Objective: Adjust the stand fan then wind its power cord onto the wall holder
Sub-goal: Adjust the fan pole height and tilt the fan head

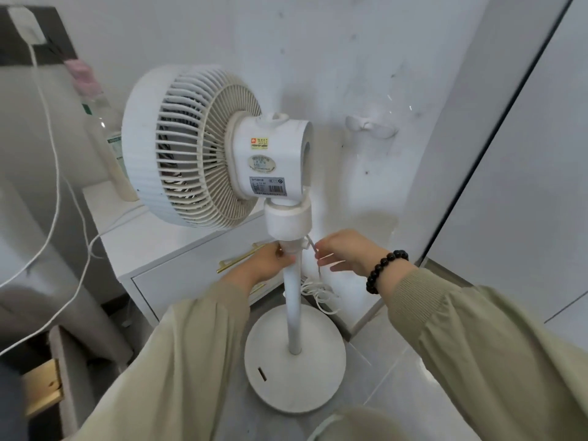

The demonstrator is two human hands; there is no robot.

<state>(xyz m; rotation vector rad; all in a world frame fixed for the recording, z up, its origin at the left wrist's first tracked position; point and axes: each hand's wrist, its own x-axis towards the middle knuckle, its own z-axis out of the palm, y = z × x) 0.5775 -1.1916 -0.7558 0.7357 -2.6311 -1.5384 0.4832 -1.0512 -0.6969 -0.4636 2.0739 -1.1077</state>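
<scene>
A white stand fan [191,144] stands on a round base [280,374], its grille facing left and its motor housing toward me. My left hand [267,264] grips the pole [294,307] just under the neck collar. My right hand [345,251] pinches the thin power cord [315,249] where it leaves the collar. The rest of the cord lies in a loose bundle [318,292] behind the pole. A white wall holder [370,126] is fixed to the wall, right of the fan head, with nothing wound on it.
A white bedside cabinet [178,249] with gold handles stands left of the pole, bearing a clear bottle [109,144]. White cables [55,186] hang from a charger at upper left. A grey wardrobe door [515,173] lies to the right. The floor is tiled.
</scene>
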